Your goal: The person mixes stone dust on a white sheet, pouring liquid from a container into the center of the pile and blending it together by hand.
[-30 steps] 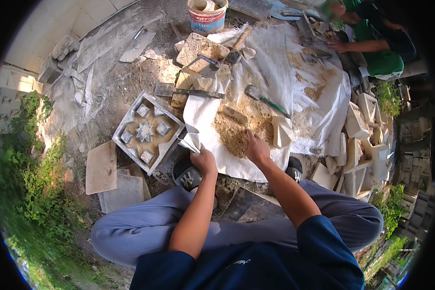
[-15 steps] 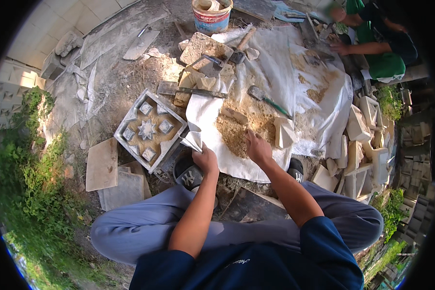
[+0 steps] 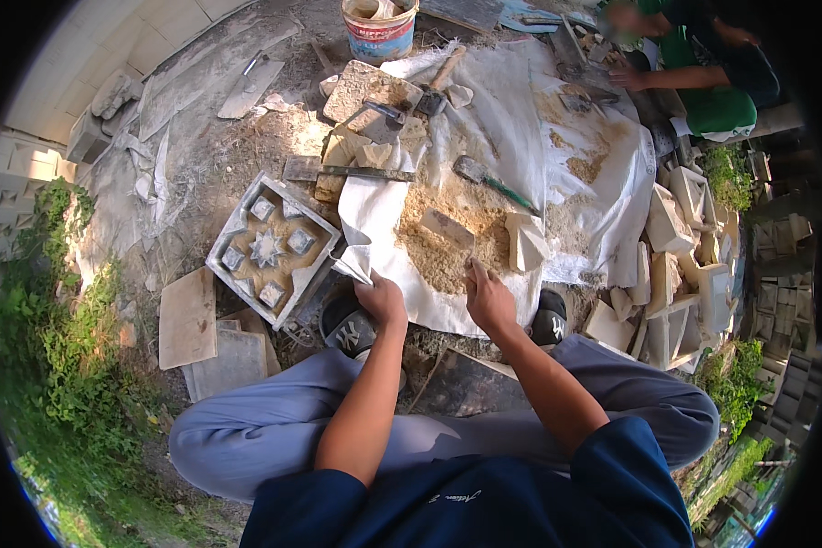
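My left hand point(image 3: 381, 301) is closed on the near left edge of a white woven sack point(image 3: 363, 212) spread on the ground, its corner folded up. My right hand point(image 3: 490, 303) is closed at the near end of what looks like a trowel point(image 3: 448, 227), whose flat, sand-coated blade lies in a pile of damp yellowish sand point(image 3: 429, 258) on the sack. The fingers hide most of its handle. Right of the sand stands a pale wedge-shaped block point(image 3: 525, 243). Beside my left hand rests a square mould frame point(image 3: 317, 274) with a star and small raised blocks inside.
A green-handled tool point(image 3: 498, 185), a hammer point(image 3: 437, 91) and a long flat metal bar point(image 3: 368, 173) lie beyond the sand. A paint bucket point(image 3: 380, 38) stands at the back. Cast blocks point(image 3: 676, 224) pile up at right. Another person point(image 3: 703, 82) works at far right.
The trowel and my right hand have shifted slightly toward me and to the right in the sand. My left hand still grips the sack edge. The whole view has swung a little.
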Motion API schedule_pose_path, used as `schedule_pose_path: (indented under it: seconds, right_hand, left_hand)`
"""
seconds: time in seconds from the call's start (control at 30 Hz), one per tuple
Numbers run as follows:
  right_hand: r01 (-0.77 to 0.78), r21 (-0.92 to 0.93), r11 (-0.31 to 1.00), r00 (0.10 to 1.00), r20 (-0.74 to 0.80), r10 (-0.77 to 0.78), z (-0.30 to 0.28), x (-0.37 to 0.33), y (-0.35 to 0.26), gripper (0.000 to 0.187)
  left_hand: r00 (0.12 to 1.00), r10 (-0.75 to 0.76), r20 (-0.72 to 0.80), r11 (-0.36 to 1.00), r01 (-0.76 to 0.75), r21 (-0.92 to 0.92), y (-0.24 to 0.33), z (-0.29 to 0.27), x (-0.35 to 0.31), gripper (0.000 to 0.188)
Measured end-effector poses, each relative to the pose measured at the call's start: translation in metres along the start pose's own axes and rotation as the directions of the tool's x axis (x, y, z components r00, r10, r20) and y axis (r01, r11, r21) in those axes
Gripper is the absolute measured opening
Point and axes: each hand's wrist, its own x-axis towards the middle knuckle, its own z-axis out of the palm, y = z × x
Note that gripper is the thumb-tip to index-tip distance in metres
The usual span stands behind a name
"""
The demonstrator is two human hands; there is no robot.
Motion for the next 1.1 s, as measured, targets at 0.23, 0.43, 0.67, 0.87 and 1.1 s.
schedule_pose_path:
  seconds: [0.23, 0.43, 0.67, 0.87, 1.1]
  right_hand:
    - [-0.386, 0.048, 0.921, 0.917, -0.085, 0.389, 0.041, -0.023, 0.043, 0.041]
    - [-0.354, 0.418, 0.837, 0.906, -0.068, 0.417, 0.061, -0.011, -0.014, 0.028]
    - [-0.132, 0.147, 0.98, 0.991, 0.036, 0.128, 0.011, -0.005, -0.018, 0.034]
    - [-0.235, -0.083, 0.968, 0.965, -0.141, 0.222, -0.014, 0.038, 0.044, 0.038]
    - [-0.198, 0.368, 0.908, 0.98, 0.07, 0.186, 0.04, 0.042, 0.021, 0.028]
  left_hand:
    - [0.996, 0.047, 0.077, 0.987, -0.034, -0.157, 0.002, 0.016, -0.005, 0.038]
    - [0.996, 0.076, 0.044, 0.986, -0.069, -0.151, 0.016, 0.005, -0.017, 0.039]
    - [0.999, 0.033, 0.043, 0.982, -0.024, -0.186, 0.005, -0.006, -0.01, 0.04]
    - [0.996, 0.066, 0.055, 0.99, -0.058, -0.131, 0.004, 0.002, -0.015, 0.043]
    - [0.991, -0.127, 0.046, 0.988, 0.131, -0.079, -0.001, -0.002, -0.011, 0.038]
